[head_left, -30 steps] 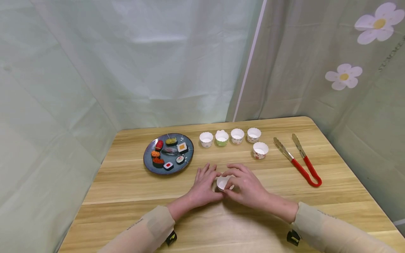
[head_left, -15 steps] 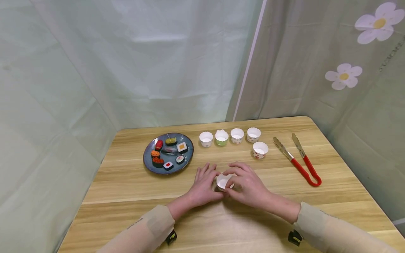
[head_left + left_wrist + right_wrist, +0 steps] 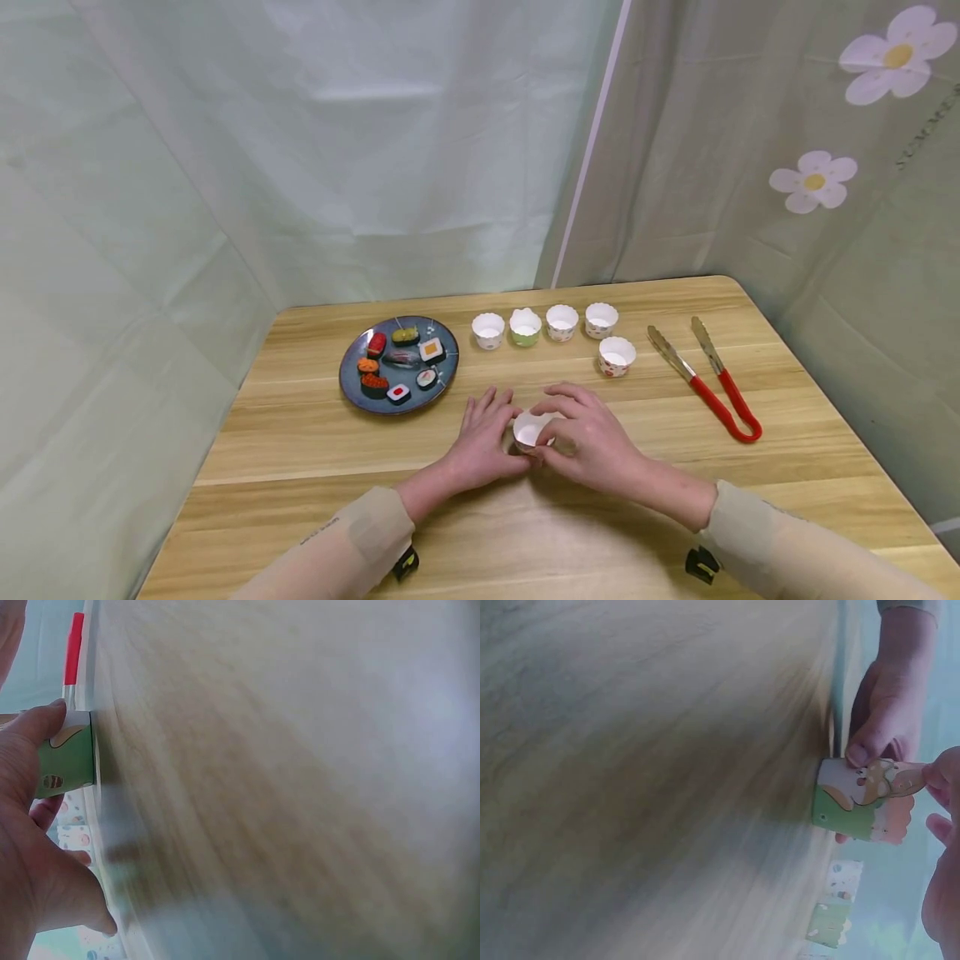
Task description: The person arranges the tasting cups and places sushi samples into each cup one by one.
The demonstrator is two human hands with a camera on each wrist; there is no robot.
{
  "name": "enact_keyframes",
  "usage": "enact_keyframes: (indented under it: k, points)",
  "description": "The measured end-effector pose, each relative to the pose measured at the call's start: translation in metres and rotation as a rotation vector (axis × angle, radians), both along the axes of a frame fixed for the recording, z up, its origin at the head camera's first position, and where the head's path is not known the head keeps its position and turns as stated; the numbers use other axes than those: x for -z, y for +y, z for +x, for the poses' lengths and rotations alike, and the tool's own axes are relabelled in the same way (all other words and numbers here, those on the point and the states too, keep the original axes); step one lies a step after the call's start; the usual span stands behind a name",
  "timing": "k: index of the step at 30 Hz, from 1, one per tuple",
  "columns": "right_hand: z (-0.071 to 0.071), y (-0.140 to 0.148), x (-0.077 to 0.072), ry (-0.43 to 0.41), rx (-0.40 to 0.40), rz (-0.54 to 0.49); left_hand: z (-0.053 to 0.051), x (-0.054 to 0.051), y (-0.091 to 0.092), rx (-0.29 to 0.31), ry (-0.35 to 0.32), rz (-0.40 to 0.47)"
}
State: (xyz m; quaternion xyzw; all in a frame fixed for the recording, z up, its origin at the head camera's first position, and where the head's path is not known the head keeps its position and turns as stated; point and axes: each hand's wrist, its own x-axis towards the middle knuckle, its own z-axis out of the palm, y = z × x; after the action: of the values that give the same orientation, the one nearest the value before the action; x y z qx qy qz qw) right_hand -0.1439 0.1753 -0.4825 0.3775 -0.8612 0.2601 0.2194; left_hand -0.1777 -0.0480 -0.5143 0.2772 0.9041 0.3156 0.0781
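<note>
Curled round the near side of a patterned paper cup (image 3: 527,430) are the thumb and forefinger of the left hand (image 3: 487,443), its other fingers being stretched out over the wooden table (image 3: 285,492). By the right hand (image 3: 588,437) the rim of the same cup is pinched between thumb and forefinger. The cup is held upright at the tabletop, between the hands; its wall is printed in green and pinkish orange with a cartoon figure. Both forearms are covered by pale beige sleeves (image 3: 337,542). Beyond the hands, 4 similar cups (image 3: 525,330) are lined up, and 1 more cup (image 3: 617,358) is set nearer, below the row's right end. To the left, 8 sushi-like pieces (image 3: 375,383) are arranged on a blue plate (image 3: 360,403). To the right, red-handled tongs (image 3: 714,405) are laid with their arms spread. The table is backed by a pale curtain (image 3: 405,167), printed with 2 white flowers (image 3: 814,182) at right.
</note>
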Motion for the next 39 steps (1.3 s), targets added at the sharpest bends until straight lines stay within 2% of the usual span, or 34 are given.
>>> enact_keyframes:
  k: [13, 20, 28, 39]
  points:
    - [-0.001, 0.008, -0.030, -0.012, 0.013, -0.066, 0.001, 0.000, -0.001, -0.006, 0.003, -0.001]
    - [-0.012, 0.019, -0.041, 0.020, 0.042, -0.124, 0.001, 0.001, -0.001, -0.010, 0.000, 0.022]
    - [-0.034, 0.036, -0.042, 0.080, 0.110, -0.152, 0.002, 0.003, -0.001, -0.008, -0.005, 0.039]
    - [-0.059, 0.055, -0.039, 0.097, 0.212, -0.146, 0.001, 0.003, 0.000, -0.015, -0.028, 0.018]
